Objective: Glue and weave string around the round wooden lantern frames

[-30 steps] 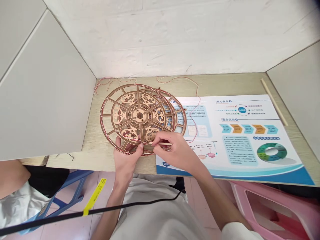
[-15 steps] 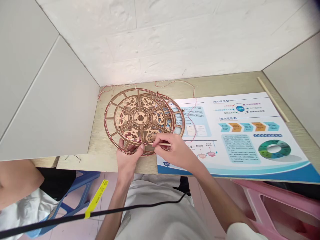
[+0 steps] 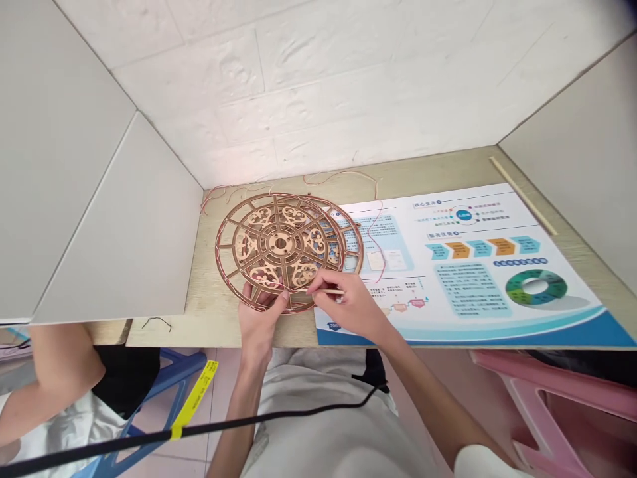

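The openwork wooden wheel lies over another wheel on the counter, its near rim gripped by the left hand, while the right hand, fingers pinched closed, holds a thin stick near that rim.

Evenly bright; shadows faint and soft; bowed and stretched toward the edges; small print too soft to read.

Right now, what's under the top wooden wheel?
Under the top wheel: a second wheel, rim showing at right; part of the printed sheet, through openings; fingers of the left hand at the near rim. Covered: much of the second wheel, part of the sheet's left edge.
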A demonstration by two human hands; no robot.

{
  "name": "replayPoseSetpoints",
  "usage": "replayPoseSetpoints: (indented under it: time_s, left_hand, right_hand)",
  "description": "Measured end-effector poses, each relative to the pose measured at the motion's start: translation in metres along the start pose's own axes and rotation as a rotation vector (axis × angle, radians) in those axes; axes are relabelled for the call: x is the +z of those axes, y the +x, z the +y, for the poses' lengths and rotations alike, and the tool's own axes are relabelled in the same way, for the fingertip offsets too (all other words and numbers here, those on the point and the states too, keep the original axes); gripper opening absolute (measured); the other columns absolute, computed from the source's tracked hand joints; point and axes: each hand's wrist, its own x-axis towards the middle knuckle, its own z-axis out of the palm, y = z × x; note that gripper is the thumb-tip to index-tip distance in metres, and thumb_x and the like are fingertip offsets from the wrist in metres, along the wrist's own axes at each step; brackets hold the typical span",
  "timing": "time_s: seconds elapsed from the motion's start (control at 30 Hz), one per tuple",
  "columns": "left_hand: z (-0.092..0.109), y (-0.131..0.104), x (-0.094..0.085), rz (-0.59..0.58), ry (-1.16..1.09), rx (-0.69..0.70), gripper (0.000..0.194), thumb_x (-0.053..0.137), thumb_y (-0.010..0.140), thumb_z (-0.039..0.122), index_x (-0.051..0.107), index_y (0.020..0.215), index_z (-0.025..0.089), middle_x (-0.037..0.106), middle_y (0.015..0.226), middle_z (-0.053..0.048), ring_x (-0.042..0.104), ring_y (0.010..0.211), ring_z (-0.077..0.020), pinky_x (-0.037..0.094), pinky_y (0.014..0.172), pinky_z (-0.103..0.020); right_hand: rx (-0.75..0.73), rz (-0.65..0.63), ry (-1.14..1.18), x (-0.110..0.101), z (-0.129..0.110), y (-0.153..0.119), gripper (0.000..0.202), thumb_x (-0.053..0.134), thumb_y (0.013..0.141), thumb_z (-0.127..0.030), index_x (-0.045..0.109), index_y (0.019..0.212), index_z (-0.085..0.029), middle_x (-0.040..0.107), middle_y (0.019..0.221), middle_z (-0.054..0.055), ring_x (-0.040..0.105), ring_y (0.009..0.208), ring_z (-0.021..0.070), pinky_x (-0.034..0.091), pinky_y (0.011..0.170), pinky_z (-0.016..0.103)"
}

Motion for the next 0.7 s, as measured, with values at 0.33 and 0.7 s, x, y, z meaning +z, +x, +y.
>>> replayPoseSetpoints:
  time_s: [0.33, 0.7]
  left_hand:
    - [-0.001, 0.001, -0.003, -0.002, -0.025, 0.0, 0.061, 0.096, 0.059, 0.031, 0.065, 0.111, 0.02, 0.08, 0.106, -0.008, 0.076, 0.102, -0.0241, 0.059, 0.096, -0.037]
    - [0.001, -0.001, -0.013, -0.043, -0.117, -0.045, 0.055, 0.087, 0.076, 0.04, 0.068, 0.124, 0.022, 0.075, 0.123, -0.008, 0.074, 0.102, -0.0208, 0.062, 0.086, -0.031]
  right_hand:
    - [-0.066, 0.255, -0.036, -0.009, 0.01, -0.015, 0.016, 0.055, 0.091, -0.029, 0.068, 0.087, -0.021, 0.069, 0.074, 0.002, 0.063, 0.066, 0.0162, 0.049, 0.058, 0.026]
    - [-0.156, 0.562, -0.347, -0.038, 0.016, -0.049, 0.026, 0.047, 0.106, -0.036, 0.069, 0.114, -0.024, 0.068, 0.091, 0.005, 0.063, 0.078, 0.0182, 0.051, 0.066, 0.03]
